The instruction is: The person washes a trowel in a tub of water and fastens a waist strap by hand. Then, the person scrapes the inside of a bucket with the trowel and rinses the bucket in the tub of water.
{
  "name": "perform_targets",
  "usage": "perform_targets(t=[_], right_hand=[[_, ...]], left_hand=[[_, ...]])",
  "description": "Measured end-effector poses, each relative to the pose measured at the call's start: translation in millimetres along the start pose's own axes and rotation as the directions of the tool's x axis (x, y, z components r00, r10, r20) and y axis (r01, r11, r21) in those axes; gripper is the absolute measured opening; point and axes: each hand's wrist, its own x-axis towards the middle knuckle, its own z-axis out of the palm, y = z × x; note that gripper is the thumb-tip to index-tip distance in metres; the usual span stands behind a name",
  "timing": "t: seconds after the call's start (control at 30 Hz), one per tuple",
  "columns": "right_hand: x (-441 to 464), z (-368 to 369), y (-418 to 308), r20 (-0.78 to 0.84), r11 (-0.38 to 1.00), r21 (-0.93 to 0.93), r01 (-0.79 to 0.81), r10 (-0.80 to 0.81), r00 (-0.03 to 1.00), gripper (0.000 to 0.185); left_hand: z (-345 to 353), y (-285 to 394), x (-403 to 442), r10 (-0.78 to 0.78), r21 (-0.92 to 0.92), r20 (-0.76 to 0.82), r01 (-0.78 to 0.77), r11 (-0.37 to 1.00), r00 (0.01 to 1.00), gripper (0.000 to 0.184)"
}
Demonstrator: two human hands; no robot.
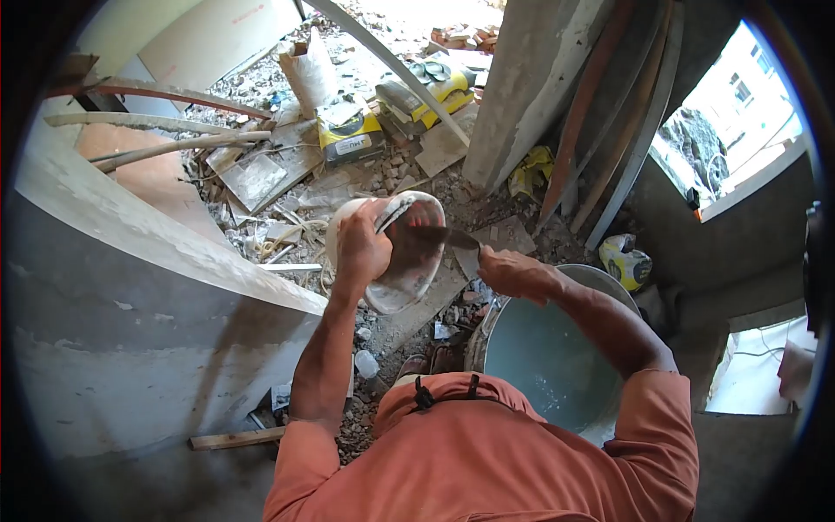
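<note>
My left hand (364,239) is closed on the rim of a whitish, stained bucket (416,283). The bucket is tipped, its mouth facing right and toward me. In my right hand (519,275) is a trowel (461,240); its dark blade reaches into the bucket's mouth, and my fingers hide the handle. Whether the blade touches the inner wall I cannot tell. Beneath my right forearm stands a large round drum (493,344) holding cloudy greenish water (548,357).
Rubble covers the ground, with yellow-and-grey bags (350,130) and boards (261,178) ahead. A low plastered wall (156,322) runs along the left. A concrete column (531,87) and leaning planks (644,113) stand at right. A wooden batten (235,438) lies at lower left.
</note>
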Motion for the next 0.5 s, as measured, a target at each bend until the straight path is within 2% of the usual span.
perform_targets(t=[0.07,0.1,0.13,0.2,0.23,0.27,0.33,0.37,0.4,0.47,0.5], right_hand=[[-6.9,-8.3,1.3,-0.007,0.998,-0.057,0.015,-0.015,1.0,0.033],[-10.0,-11.8,-0.1,-0.018,0.993,-0.111,0.032,-0.034,0.999,0.033],[-15.2,-17.5,-4.7,-0.019,0.993,-0.116,0.034,-0.037,0.999,0.033],[-30.5,-16.5,-12.1,-0.393,0.979,-0.196,-0.052,-0.03,0.919,0.03],[-27.2,-16.3,-5.9,-0.473,0.973,-0.209,-0.095,-0.015,0.881,0.027],[-21.7,-12.3,1.6,-0.469,0.973,-0.214,-0.091,-0.021,0.883,0.027],[-16.8,-3.5,3.9,-0.432,0.973,-0.161,-0.165,0.081,0.898,0.026],[-17.0,-2.2,4.8,-0.294,0.988,-0.026,-0.153,0.139,0.946,0.026],[-5.5,21.3,22.6,-0.373,0.995,-0.084,-0.062,0.027,0.927,0.026],[-8.1,22.0,22.9,-0.191,0.995,0.102,0.011,0.009,0.981,0.032],[-7.9,25.7,22.1,-0.188,0.994,0.109,0.01,0.01,0.982,0.032]], left_hand=[[4.0,-0.9,-8.0,-0.163,-0.081,-0.004,0.162,0.983,0.987,0.048],[5.7,-6.2,-9.4,-0.119,-0.139,-0.086,0.106,0.985,0.989,0.048],[3.7,-3.9,-6.0,-0.119,-0.14,-0.091,0.106,0.984,0.989,0.048],[2.3,3.5,-11.6,-0.044,-0.064,-0.12,0.036,0.997,0.992,0.049],[2.1,6.6,-11.4,-0.021,-0.052,-0.128,0.015,0.999,0.992,0.051],[1.1,10.3,-10.4,-0.028,-0.052,-0.132,0.021,0.998,0.991,0.051],[-0.8,17.8,-9.9,0.047,-0.048,-0.185,-0.057,0.997,0.982,0.051],[0.9,23.2,-13.6,0.066,-0.002,-0.196,-0.067,0.998,0.978,0.051],[1.9,22.6,-13.8,0.07,-0.004,-0.203,-0.072,0.997,0.977,0.051],[4.6,18.1,-17.5,0.073,-0.105,-0.243,-0.101,0.989,0.967,0.052],[2.4,22.8,-20.5,0.099,-0.089,-0.235,-0.123,0.988,0.967,0.053]])
